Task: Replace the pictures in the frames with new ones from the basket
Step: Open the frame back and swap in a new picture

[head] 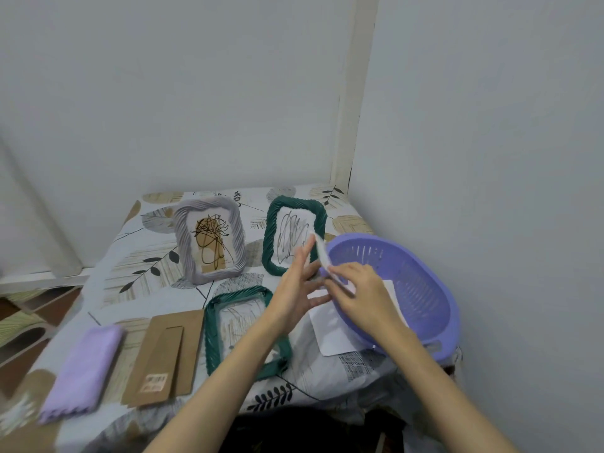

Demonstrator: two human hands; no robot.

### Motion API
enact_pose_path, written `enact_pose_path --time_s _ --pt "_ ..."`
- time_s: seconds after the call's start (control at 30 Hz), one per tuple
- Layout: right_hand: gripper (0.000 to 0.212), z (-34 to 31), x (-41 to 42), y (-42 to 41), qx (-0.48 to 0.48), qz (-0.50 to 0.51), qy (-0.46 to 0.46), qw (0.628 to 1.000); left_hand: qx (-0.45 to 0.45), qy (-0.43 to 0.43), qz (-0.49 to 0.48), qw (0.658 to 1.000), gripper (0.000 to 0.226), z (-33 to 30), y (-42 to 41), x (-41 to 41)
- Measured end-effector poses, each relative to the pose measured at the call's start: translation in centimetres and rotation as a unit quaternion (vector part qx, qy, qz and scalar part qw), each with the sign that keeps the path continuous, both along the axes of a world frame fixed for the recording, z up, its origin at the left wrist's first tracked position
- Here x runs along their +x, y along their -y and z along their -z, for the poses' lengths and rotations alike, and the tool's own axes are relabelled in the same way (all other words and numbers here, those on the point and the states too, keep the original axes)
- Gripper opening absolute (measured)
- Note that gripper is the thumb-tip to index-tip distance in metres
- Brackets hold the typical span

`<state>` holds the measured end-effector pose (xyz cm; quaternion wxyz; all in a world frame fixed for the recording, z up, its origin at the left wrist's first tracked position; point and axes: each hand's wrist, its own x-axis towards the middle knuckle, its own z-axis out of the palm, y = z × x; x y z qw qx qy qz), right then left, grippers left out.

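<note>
A purple basket (421, 289) sits at the table's right, with white paper inside. My right hand (359, 295) pinches a white picture sheet (322, 255) above the basket's left rim. My left hand (294, 289) is beside it with fingers spread, touching the sheet's edge. A green frame (212, 338) lies flat below my left forearm, a picture still showing in it. Its brown backing board (163, 358) lies to the left. A second green frame (271, 237) and a pale grey frame (209, 240) stand upright at the back, each with a line drawing.
A folded lilac cloth (81, 371) lies at the front left. A loose white sheet (330, 331) rests partly under the basket. The table has a leaf-patterned cover (143, 266) and stands in a corner, with walls behind and to the right.
</note>
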<state>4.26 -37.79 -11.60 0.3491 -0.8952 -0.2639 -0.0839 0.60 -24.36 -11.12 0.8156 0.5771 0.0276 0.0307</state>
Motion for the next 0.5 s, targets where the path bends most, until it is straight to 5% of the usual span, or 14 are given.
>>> enact_pose_path --time_s 0.1,0.27,0.5 --pt "0.075 0.0 -1.0 -1.3 -0.055 -0.040 -0.020 0.998 -0.033 0.011 -0.042 0.999 0.030 -0.3 -1.5 -1.0" --pt "0.031 0.3 -1.6 -4.0 0.140 -0.115 -0.166 0.969 0.035 0.042 -0.108 0.993 0.063 1.4 -6.2 -3.5" --pt "0.037 3.0 -1.6 -8.6 0.064 -0.133 -0.197 0.969 0.253 -0.055 -0.194 0.946 0.032 4.5 -11.8 -6.9"
